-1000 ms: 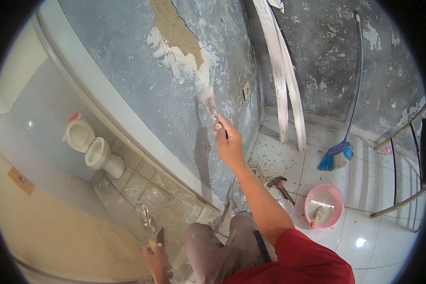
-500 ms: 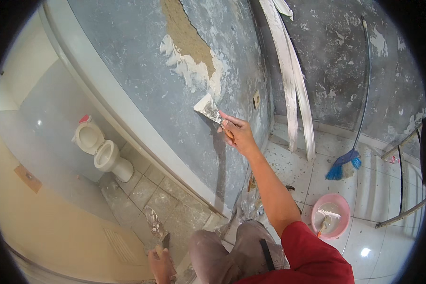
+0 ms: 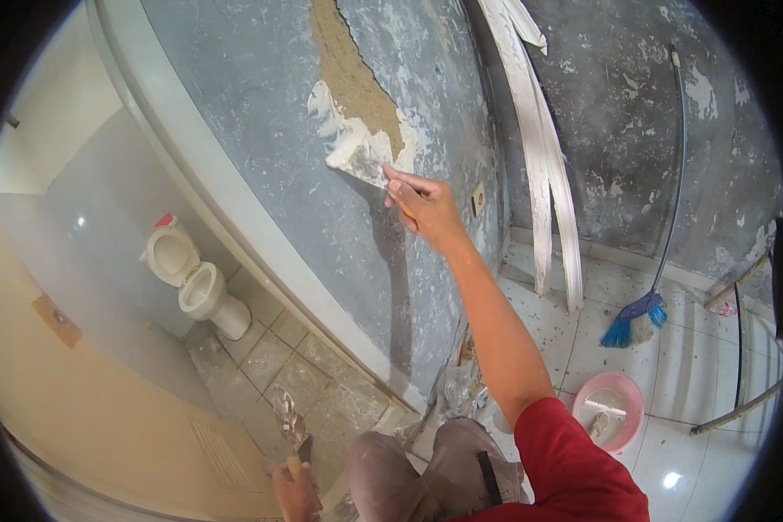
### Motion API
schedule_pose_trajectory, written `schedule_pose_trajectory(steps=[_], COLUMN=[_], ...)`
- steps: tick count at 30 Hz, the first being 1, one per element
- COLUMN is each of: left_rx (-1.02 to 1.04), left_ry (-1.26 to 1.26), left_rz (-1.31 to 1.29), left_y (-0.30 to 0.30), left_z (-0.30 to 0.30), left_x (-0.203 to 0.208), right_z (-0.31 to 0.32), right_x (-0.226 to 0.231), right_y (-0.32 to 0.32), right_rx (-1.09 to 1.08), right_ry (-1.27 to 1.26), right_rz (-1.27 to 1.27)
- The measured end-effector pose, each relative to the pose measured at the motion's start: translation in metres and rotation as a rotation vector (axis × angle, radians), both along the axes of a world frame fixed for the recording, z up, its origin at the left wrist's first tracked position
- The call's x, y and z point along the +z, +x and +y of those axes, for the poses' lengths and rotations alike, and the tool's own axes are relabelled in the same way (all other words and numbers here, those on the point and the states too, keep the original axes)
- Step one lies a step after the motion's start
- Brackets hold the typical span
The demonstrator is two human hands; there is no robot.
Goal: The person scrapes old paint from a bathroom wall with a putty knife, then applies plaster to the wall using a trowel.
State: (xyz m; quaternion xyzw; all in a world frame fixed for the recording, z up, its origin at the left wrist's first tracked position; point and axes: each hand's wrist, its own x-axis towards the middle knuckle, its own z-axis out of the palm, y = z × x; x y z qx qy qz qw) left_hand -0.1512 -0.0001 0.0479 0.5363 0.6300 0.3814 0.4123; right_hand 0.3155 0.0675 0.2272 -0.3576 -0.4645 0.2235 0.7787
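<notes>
My right hand (image 3: 431,213) grips a putty knife (image 3: 365,169), its blade loaded with white filler. The blade lies against the grey wall (image 3: 261,139), at the lower edge of a white filler patch (image 3: 329,109). Above that patch, a strip of bare tan plaster (image 3: 357,74) runs up the wall. Low in the view, my left hand (image 3: 296,494) is closed round the pale handle of a pointed trowel (image 3: 290,419), whose blade is smeared with white and tilts upward.
A pink basin (image 3: 633,402) with white mix and a tool stands on the tiles at right. Beyond it are a blue broom (image 3: 635,317) and long white strips (image 3: 539,148). A wall socket (image 3: 478,199) sits near my right hand. Left, a doorway frames a toilet (image 3: 204,291).
My right hand and the putty knife have moved up and slightly left, so the blade now meets the filler's lower edge. My left hand still holds the trowel low down.
</notes>
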Motion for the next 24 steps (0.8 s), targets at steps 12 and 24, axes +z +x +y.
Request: schedule_pose_trajectory(steps=[12,24], left_rx=[-0.004,-0.495], left_ry=[0.023,0.051], left_rz=[-0.006,-0.043], left_y=[0.007,0.042], left_z=[-0.013,-0.023], left_x=[0.011,0.037], right_z=[0.004,-0.073], right_x=[0.076,0.012], right_y=[-0.01,-0.037], right_rx=[-0.01,-0.092], right_ry=[0.098,0.015], right_rz=[-0.02,0.026])
